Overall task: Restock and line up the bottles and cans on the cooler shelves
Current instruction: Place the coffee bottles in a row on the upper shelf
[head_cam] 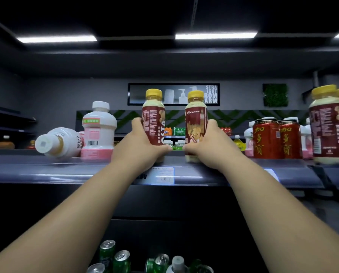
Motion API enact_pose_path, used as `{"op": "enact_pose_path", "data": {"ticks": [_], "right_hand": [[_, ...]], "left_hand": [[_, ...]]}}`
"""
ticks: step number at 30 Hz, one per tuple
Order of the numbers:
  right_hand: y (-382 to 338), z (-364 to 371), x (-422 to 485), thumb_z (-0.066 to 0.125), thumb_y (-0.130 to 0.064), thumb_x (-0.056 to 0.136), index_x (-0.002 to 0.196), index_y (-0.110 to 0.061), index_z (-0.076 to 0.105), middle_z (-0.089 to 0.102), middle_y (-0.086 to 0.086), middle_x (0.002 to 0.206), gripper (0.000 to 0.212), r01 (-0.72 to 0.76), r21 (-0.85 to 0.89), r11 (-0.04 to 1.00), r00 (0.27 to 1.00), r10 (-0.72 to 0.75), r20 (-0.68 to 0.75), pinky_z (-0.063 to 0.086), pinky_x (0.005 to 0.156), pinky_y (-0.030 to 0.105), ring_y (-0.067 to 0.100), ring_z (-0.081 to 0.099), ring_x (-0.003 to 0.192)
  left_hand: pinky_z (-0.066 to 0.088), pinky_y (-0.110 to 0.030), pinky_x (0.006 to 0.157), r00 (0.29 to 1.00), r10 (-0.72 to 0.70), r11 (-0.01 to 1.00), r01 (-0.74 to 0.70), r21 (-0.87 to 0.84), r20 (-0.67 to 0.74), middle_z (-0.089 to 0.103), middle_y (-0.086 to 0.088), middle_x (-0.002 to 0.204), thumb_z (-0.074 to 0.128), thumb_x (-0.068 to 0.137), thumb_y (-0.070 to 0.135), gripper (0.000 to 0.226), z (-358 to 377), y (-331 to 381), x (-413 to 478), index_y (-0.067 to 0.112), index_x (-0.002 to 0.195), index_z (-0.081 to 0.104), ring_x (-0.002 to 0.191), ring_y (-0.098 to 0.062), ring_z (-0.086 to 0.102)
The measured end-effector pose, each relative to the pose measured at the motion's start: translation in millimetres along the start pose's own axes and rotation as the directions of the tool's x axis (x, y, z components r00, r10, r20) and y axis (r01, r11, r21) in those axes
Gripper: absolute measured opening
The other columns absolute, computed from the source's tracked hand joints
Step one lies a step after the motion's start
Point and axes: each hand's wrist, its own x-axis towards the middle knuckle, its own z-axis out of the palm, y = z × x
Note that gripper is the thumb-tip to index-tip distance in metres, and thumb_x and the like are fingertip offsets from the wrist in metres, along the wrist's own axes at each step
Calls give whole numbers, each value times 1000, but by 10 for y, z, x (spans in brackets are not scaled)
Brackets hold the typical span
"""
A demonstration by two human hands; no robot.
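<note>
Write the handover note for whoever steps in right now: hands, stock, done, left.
Left hand grips one yellow-capped, maroon-labelled plastic bottle; right hand grips its twin. Both are upright at the front of the dark shelf, apart.
Done: red cans and two matching bottles stand at the right.
Left: release and line these up; right the white plastic bottle lying on its side at the left.

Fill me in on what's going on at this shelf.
The left hand grips the left Costa bottle and the right hand grips the right Costa bottle, both upright at the front edge of the shelf. Left of them, a white bottle lies on its side beside an upright pink-and-white bottle. To the right stand red cans.
</note>
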Motion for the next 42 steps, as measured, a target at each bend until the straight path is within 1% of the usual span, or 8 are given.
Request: {"op": "enact_pose_path", "data": {"ticks": [5, 9, 14, 21, 24, 29, 33, 42], "right_hand": [[89, -16, 18, 85, -46, 69, 118, -30, 50, 68, -8, 108, 63, 92, 219, 971, 990, -114, 85, 55, 90, 45, 15, 67, 96], [110, -8, -3, 84, -48, 65, 116, -37, 58, 73, -13, 106, 59, 111, 340, 934, 979, -161, 123, 56, 92, 43, 8, 70, 96], [31, 0, -99, 80, -71, 55, 133, -33, 33, 63, -9, 122, 99, 133, 150, 980, 990, -139, 32, 54, 93, 48, 16, 64, 107], [11, -53, -144, 82, -56, 70, 139, -31, 21, 56, -7, 121, 95, 111, 146, 983, 991, -121, 60, 52, 95, 48, 17, 61, 107], [31, -56, -119, 75, -42, 75, 127, -30, 28, 60, -6, 112, 71, 79, 204, 976, 991, -99, 89, 54, 92, 49, 16, 64, 98], [19, -47, -138, 83, -56, 66, 130, -29, 24, 55, -4, 118, 91, 79, 129, 988, 995, -86, 49, 53, 91, 49, 19, 61, 104], [40, -49, -121, 75, -39, 73, 123, -22, 30, 57, -1, 106, 69, 50, 168, 985, 996, -62, 68, 55, 88, 51, 19, 62, 93], [20, -46, -159, 81, -57, 72, 125, -20, 34, 56, -1, 116, 80, 87, -35, 996, 995, -89, -56, 53, 86, 45, 23, 59, 102]], "left_hand": [[53, -43, 88, 997, 32, 999, -30, -28, 75, 67, 16, 101, 68, 66, 70, 54, 3, -69, -27, 37, 107, 56, 94, -14, 64], [51, -44, 90, 996, 67, 997, -69, 33, 56, 67, 15, 111, 64, 79, 66, 51, -9, -54, -102, 38, 120, 53, 101, -16, 64], [50, -44, 94, 996, 75, 995, -79, 65, 56, 65, 9, 125, 58, 85, 64, 67, -28, -41, -156, 35, 141, 35, 111, -20, 62], [49, -38, 85, 994, 98, 987, -105, 125, 55, 64, 9, 129, 55, 88, 63, 67, -28, -26, -186, 34, 143, 31, 112, -19, 62], [50, -39, 87, 993, 102, 986, -109, 123, 62, 63, 10, 131, 55, 88, 65, 69, -25, -39, -188, 34, 144, 30, 113, -17, 62], [50, -37, 87, 992, 117, 985, -122, 122, 49, 63, 10, 132, 56, 87, 65, 71, -12, -49, -191, 34, 145, 29, 113, -16, 62], [50, -37, 87, 992, 119, 984, -125, 128, 52, 61, 9, 136, 56, 87, 66, 74, -7, -54, -192, 33, 147, 27, 115, -16, 62], [51, -41, 91, 994, 82, 985, -93, 146, 77, 64, 6, 131, 59, 86, 65, 67, -19, 27, -184, 31, 141, 41, 114, -19, 61]]}}
